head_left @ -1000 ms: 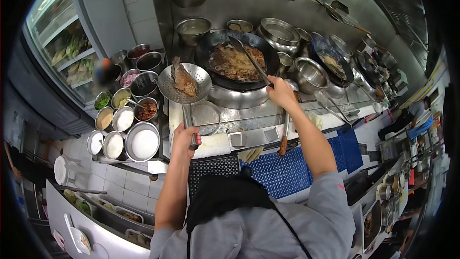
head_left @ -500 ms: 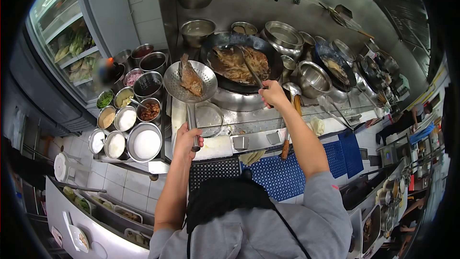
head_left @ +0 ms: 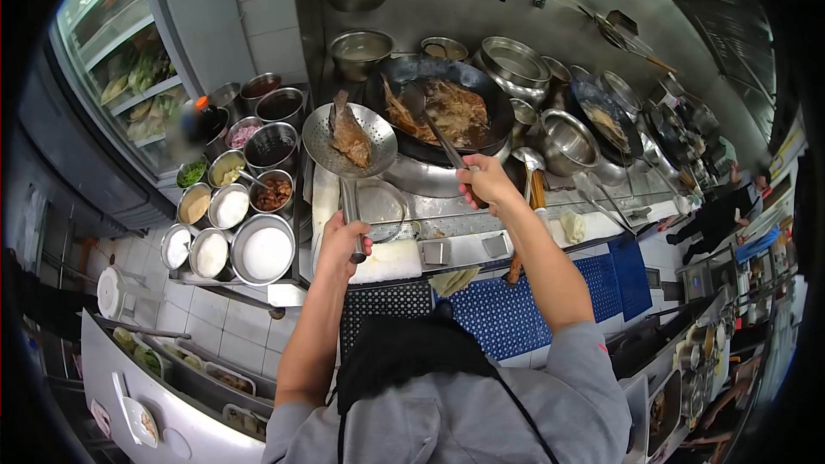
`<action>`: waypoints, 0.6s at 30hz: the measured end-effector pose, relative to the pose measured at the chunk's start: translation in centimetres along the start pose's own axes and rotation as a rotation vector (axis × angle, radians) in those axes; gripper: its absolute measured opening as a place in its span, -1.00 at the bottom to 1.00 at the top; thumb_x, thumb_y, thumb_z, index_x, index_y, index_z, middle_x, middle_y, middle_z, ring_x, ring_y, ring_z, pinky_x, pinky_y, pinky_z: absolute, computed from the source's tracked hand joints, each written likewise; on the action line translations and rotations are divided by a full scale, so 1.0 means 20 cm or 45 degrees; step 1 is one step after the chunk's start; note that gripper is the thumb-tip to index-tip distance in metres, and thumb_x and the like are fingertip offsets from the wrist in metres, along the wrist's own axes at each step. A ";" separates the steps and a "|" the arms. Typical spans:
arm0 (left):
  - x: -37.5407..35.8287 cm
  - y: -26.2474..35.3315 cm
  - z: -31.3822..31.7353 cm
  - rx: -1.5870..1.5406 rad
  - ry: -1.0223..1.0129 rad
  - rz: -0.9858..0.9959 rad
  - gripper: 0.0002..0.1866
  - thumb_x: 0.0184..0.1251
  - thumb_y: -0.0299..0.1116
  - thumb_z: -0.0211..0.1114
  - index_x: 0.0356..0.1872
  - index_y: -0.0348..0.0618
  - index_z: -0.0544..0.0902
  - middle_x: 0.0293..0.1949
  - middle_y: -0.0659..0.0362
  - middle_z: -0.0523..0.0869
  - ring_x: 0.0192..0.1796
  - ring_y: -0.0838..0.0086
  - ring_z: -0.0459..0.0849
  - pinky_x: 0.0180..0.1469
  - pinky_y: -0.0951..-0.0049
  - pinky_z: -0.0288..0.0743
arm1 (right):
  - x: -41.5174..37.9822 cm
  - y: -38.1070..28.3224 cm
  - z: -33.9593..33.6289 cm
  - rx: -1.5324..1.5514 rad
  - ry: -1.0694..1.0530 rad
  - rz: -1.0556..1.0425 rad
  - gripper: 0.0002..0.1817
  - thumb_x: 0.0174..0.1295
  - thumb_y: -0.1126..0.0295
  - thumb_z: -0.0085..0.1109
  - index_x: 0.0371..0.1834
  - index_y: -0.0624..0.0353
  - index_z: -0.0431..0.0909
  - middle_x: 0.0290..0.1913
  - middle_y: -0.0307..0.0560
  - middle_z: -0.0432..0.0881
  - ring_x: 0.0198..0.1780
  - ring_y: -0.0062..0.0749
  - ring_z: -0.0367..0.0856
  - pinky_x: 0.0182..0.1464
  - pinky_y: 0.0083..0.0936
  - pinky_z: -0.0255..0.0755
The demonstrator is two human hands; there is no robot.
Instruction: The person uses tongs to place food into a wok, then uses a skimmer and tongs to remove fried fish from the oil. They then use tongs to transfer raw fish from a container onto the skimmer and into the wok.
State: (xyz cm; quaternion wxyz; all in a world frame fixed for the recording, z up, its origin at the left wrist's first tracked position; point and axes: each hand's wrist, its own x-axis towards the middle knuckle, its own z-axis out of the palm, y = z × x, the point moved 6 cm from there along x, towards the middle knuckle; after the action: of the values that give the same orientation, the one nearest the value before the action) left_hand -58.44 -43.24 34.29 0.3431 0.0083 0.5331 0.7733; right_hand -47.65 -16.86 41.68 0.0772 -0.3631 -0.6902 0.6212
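Observation:
My left hand (head_left: pixel 341 245) is closed round the handle of a perforated metal strainer (head_left: pixel 378 133). A browned whole fish (head_left: pixel 349 137) lies in the strainer's bowl, its tail pointing away from me. The strainer overlaps the left rim of a large black wok (head_left: pixel 490 90). In the wok, browned fish (head_left: pixel 460 103) sits in bubbling brown sauce. My right hand (head_left: pixel 485 179) grips the handle of a cooking ladle (head_left: pixel 447 146), whose dark head dips into the left part of the wok.
Metal pots of seasonings stand at the left, among them a pot of white powder (head_left: pixel 265 251). Metal bowls (head_left: pixel 569 142) and a second wok (head_left: pixel 593 120) are on the right of the range. A white towel (head_left: pixel 387 263) lies along the front edge. Another person (head_left: pixel 726 210) stands far right.
The ladle's head has moved left and nearer to me within the wok. The strainer still holds the fish. The whole scene has shifted slightly in view.

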 end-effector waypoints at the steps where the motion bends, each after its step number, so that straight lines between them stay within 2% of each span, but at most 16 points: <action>1: 0.01 0.00 0.00 0.011 -0.013 0.001 -0.63 0.08 -0.63 0.22 -0.07 -0.31 0.33 -0.45 0.12 0.53 -0.62 0.46 0.52 -0.65 0.46 0.46 | -0.02 0.00 0.01 0.031 -0.020 0.007 -0.44 0.32 0.44 0.17 0.37 0.27 0.25 -0.53 -0.15 0.51 -0.66 -0.54 0.42 -0.70 -0.55 0.26; 4: 0.02 0.01 0.00 0.030 -0.013 0.008 -0.62 0.08 -0.63 0.22 -0.06 -0.32 0.33 -0.44 0.12 0.52 -0.62 0.45 0.53 -0.65 0.45 0.45 | -0.08 -0.03 0.05 -0.060 -0.039 -0.076 -0.39 0.30 0.47 0.17 0.40 0.34 0.23 -0.54 -0.13 0.50 -0.67 -0.51 0.43 -0.71 -0.51 0.30; 7: 0.00 0.03 0.02 0.033 0.021 0.016 -0.65 0.08 -0.63 0.22 -0.10 -0.31 0.36 -0.46 0.13 0.52 -0.62 0.45 0.53 -0.65 0.44 0.45 | -0.10 -0.02 0.09 -0.337 0.016 -0.191 -0.40 0.27 0.46 0.18 0.39 0.35 0.29 -0.52 -0.07 0.56 -0.66 -0.50 0.49 -0.69 -0.49 0.35; 8: 0.01 0.03 0.02 0.040 0.009 0.018 -0.67 0.08 -0.63 0.22 -0.11 -0.31 0.37 -0.47 0.13 0.52 -0.62 0.45 0.53 -0.65 0.44 0.46 | -0.12 -0.02 0.10 -0.402 0.056 -0.231 -0.43 0.25 0.46 0.19 0.36 0.32 0.37 -0.48 -0.03 0.61 -0.65 -0.53 0.52 -0.70 -0.51 0.35; 11: 0.02 0.02 0.01 0.053 -0.030 0.032 -0.72 0.08 -0.63 0.22 -0.16 -0.30 0.40 -0.48 0.13 0.52 -0.62 0.45 0.53 -0.65 0.42 0.46 | -0.18 -0.03 0.12 -0.486 0.090 -0.191 -0.46 0.24 0.43 0.21 0.31 0.31 0.42 -0.37 0.10 0.69 -0.52 -0.28 0.67 -0.51 -0.34 0.52; 13: 0.01 0.01 0.00 0.062 -0.024 0.027 -0.73 0.08 -0.63 0.22 -0.17 -0.30 0.41 -0.48 0.13 0.52 -0.63 0.45 0.53 -0.65 0.42 0.46 | -0.17 0.01 0.12 -0.675 0.138 -0.345 -0.48 0.22 0.40 0.23 0.27 0.31 0.46 -0.26 0.18 0.71 -0.32 -0.08 0.71 -0.26 -0.24 0.56; 16: 0.01 0.03 0.02 0.074 0.008 0.030 -0.73 0.09 -0.63 0.21 -0.17 -0.30 0.41 -0.48 0.13 0.52 -0.63 0.45 0.53 -0.65 0.41 0.46 | -0.17 0.01 0.13 -0.750 0.166 -0.412 -0.49 0.20 0.37 0.25 0.22 0.32 0.50 -0.13 0.26 0.70 -0.07 0.12 0.68 0.04 -0.17 0.49; 18: 0.01 0.02 0.03 0.084 -0.003 0.044 -0.74 0.09 -0.63 0.21 -0.17 -0.31 0.41 -0.48 0.13 0.53 -0.64 0.45 0.52 -0.66 0.41 0.46 | -0.20 0.02 0.13 -0.752 0.171 -0.417 -0.49 0.19 0.37 0.25 0.22 0.31 0.50 -0.09 0.30 0.69 -0.01 0.14 0.66 0.09 -0.17 0.48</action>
State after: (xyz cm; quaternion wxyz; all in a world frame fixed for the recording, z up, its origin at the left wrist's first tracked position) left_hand -58.70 -42.77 34.82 0.3300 0.0297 0.5578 0.7610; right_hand -46.04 -21.33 42.14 0.1127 -0.2943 -0.8827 0.3487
